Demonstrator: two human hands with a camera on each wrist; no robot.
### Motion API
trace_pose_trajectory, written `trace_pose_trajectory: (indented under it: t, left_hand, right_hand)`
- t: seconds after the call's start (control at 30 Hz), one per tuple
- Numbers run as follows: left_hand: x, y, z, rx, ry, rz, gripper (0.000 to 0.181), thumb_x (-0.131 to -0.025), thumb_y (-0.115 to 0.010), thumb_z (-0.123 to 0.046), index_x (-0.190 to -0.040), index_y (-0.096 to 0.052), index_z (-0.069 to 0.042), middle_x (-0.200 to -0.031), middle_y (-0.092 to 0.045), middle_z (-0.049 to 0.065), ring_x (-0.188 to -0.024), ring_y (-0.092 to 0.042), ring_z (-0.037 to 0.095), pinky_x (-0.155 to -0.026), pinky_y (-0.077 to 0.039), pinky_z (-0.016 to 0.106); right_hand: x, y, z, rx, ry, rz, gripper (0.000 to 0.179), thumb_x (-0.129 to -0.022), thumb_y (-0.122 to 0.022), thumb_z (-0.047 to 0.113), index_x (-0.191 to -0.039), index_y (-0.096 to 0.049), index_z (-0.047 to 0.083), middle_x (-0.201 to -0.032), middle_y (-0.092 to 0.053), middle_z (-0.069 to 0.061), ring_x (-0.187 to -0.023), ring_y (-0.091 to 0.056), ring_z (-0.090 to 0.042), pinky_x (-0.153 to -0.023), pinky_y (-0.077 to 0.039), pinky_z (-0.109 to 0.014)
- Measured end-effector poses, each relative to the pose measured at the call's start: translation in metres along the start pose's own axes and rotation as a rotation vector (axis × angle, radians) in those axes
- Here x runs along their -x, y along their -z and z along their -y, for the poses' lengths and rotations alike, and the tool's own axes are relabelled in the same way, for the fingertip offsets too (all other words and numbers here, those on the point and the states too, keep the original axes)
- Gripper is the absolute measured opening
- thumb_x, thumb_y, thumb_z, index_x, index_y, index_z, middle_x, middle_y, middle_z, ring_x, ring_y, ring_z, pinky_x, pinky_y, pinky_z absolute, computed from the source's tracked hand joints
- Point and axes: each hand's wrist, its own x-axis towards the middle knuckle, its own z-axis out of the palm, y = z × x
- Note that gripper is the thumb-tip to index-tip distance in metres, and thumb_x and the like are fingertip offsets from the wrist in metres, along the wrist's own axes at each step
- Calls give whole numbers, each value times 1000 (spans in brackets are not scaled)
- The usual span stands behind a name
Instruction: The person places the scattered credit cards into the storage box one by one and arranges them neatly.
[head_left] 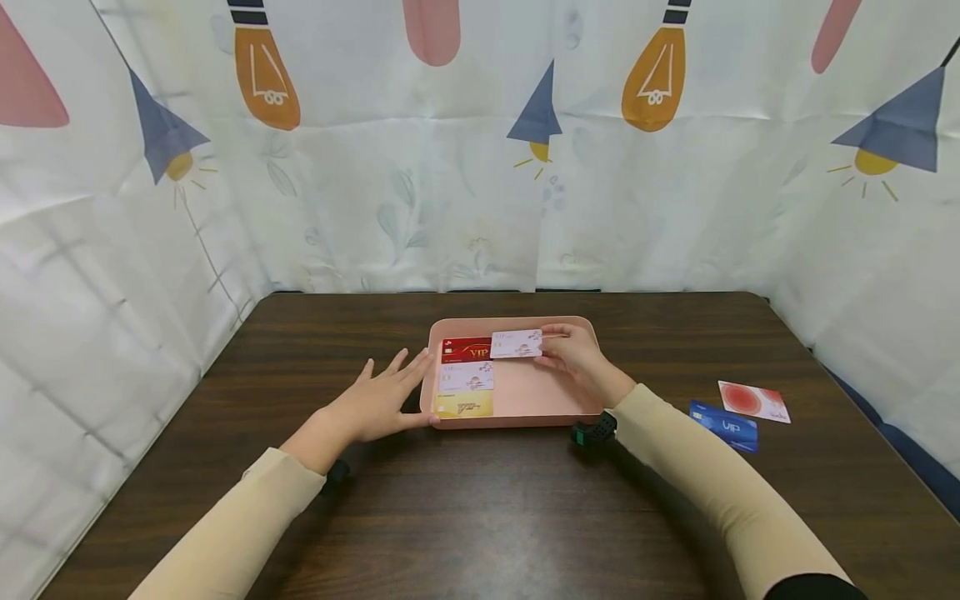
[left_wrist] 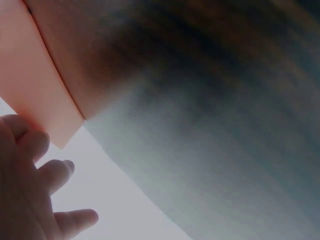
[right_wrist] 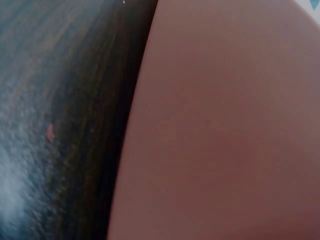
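A pink tray [head_left: 532, 393] lies on the dark table. Down its left side run a red VIP card [head_left: 459, 351], a white card [head_left: 465, 377] and a yellow card [head_left: 463, 406]. My right hand [head_left: 581, 357] pinches another white card [head_left: 514, 343] by its right end, over the tray's upper part beside the red card. Fingers spread, my left hand [head_left: 378, 402] touches the tray's left edge. In the left wrist view this hand [left_wrist: 22, 185] is beside the tray's pink wall [left_wrist: 42, 75]. The right wrist view shows the tray wall [right_wrist: 210, 120], but not the hand.
To the right on the wood-grain table [head_left: 480, 508] lie a blue VIP card [head_left: 723, 427] and a white card with a red pattern [head_left: 753, 402], close together. A white curtain [head_left: 465, 217] printed with lamps and bulbs hangs behind the table and along its sides.
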Motion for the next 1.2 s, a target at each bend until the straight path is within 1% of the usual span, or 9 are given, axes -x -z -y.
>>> trace_pose_trajectory:
  t: [0.17,0.4,0.47,0.6,0.73,0.9,1.2]
  left_hand:
    - [1,1,-2,3,-4,-5,105,-91,-58,-72,-166,-16,-11,-170,-18,10,-154,-16,41,-113,-12,76]
    - [1,2,-3,11,-3,-8,104,-92,-57,-73,-165,-17,-10,-170,-19,10,-153,-18,42,-112,-12,77]
    - [1,1,-3,14,-3,-7,104,-92,-57,-73,-166,-17,-10,-170,-19,10,-153,-18,42,-112,-11,77]
    - [1,1,-2,18,-1,-5,104,-92,-56,-73,-166,-16,-11,-170,-19,10,-154,-17,42,-112,-11,77]
    - [1,1,-2,20,1,-4,104,-92,-56,-72,-166,-16,-11,-170,-18,10,-154,-17,42,-112,-11,77]
    - [1,1,-2,26,1,-3,105,-91,-57,-73,-166,-16,-11,-170,-18,10,-154,-16,42,-113,-10,76]
    - [2,1,-3,24,2,-4,106,-91,-57,-73,-166,-15,-11,-170,-18,10,-154,-15,41,-113,-10,76]
  right_hand:
    - [-5,0,0,-9,1,-32,45,-103,-53,-5,-147,-46,-6,-141,-47,-26,-97,-60,-20,-90,-57,-33]
    - [-4,1,-2,22,-12,-37,44,-103,-54,-2,-147,-47,-4,-140,-47,-25,-100,-60,-22,-88,-58,-32]
    - [-4,1,-2,21,-12,-37,45,-103,-54,-2,-147,-47,-4,-142,-46,-25,-103,-59,-23,-90,-57,-33]
    - [-5,0,-1,19,-10,-37,46,-103,-54,-4,-148,-47,-5,-140,-47,-26,-103,-59,-23,-94,-55,-36]
    - [-7,0,-2,33,1,-29,50,-98,-60,-9,-147,-48,-6,-129,-54,-22,-100,-62,-22,-94,-56,-36]
    - [-9,0,-4,134,40,-33,56,-90,-69,-14,-144,-54,-5,-113,-57,-14,-97,-60,-20,-87,-58,-31]
    - [-7,1,-7,228,70,-56,58,-88,-75,-10,-143,-57,-4,-105,-58,-12,-95,-54,-20,-83,-59,-27]
